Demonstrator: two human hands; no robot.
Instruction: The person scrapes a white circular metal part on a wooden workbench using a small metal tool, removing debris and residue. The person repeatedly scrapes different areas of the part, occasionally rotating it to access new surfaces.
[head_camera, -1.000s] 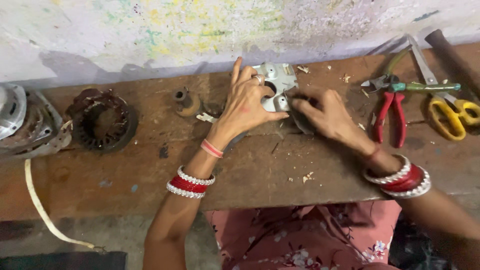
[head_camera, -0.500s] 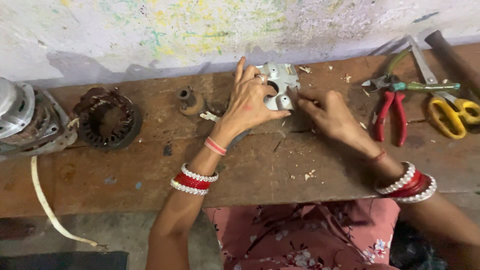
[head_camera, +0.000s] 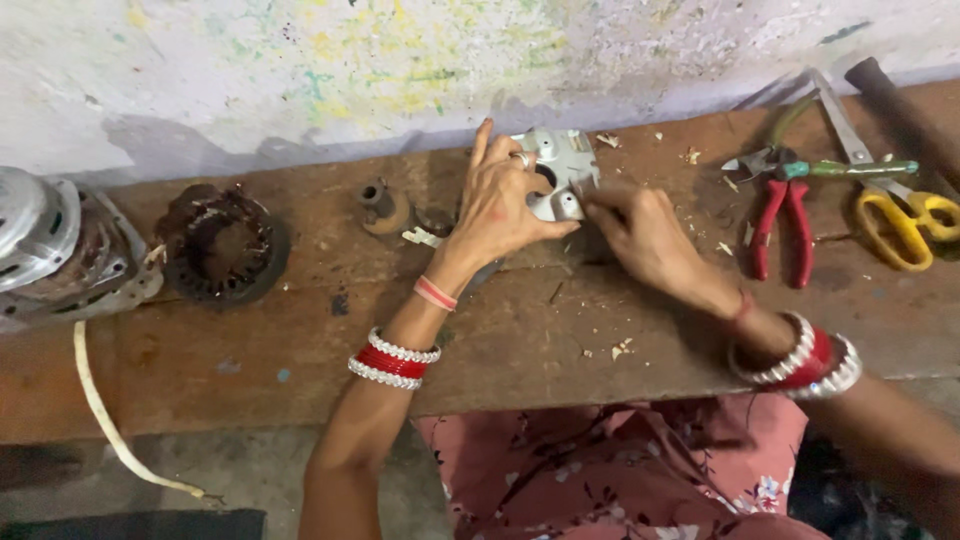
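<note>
A pale grey metal motor cover (head_camera: 563, 168) with round holes lies on the wooden bench (head_camera: 520, 340) near the wall. My left hand (head_camera: 500, 210) rests on its left side, thumb pressed at its lower edge, fingers spread over it. My right hand (head_camera: 640, 235) reaches in from the right, its fingertips pinched at the cover's right edge. Whether they hold a small part there I cannot tell. Both wrists wear red and white bangles.
At the left stand a silver motor housing (head_camera: 50, 250) with a white cord (head_camera: 105, 420) and a dark wound stator ring (head_camera: 222, 243). A small rusty bush (head_camera: 380, 207) sits near my left hand. Red pliers (head_camera: 780, 220), yellow-handled scissors (head_camera: 900, 215) and a green-handled tool (head_camera: 850, 170) lie at the right.
My right hand has slid up and left onto the cover's right edge. My left hand has stayed on the cover. The view has shifted slightly right.
</note>
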